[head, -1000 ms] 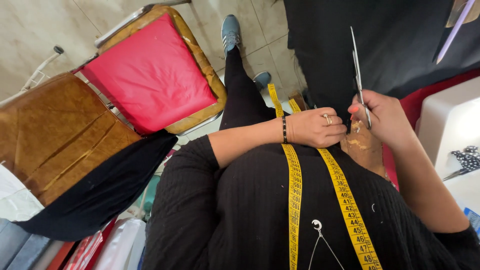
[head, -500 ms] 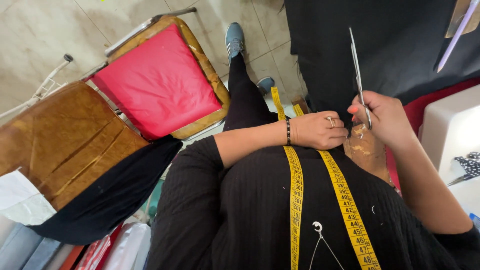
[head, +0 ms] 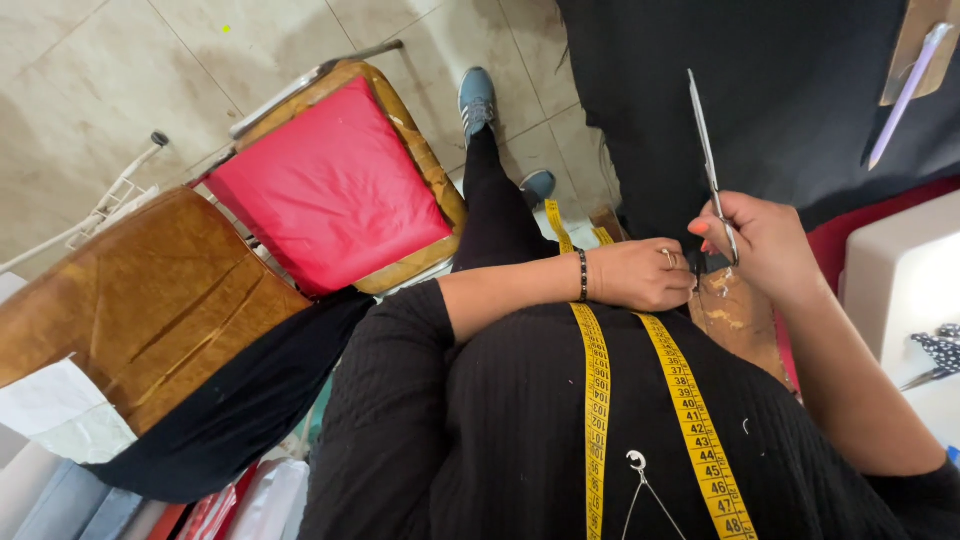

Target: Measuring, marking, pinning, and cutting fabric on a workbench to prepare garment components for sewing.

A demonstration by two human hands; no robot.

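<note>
My right hand (head: 762, 248) grips the handles of long steel scissors (head: 708, 150), whose blades point up and away over a large black cloth (head: 780, 100). My left hand (head: 640, 275), with rings and a dark bracelet, is curled shut right beside it, pinching the near edge of the black cloth close to the scissor handles. Both hands hover over a worn brown board (head: 740, 325) at my waist. A yellow measuring tape (head: 600, 400) hangs from my neck over my black sweater.
To the left stand a chair with a red cushion (head: 330, 190) and a brown padded seat (head: 140, 300) with dark cloth draped off it. A white sewing machine (head: 900, 290) sits at right. A lilac pen (head: 905, 90) lies top right. My shoes rest on the tiled floor.
Both hands keep their grip and place. The view has drifted slightly, so the chairs sit a little lower and to the right in the picture.
</note>
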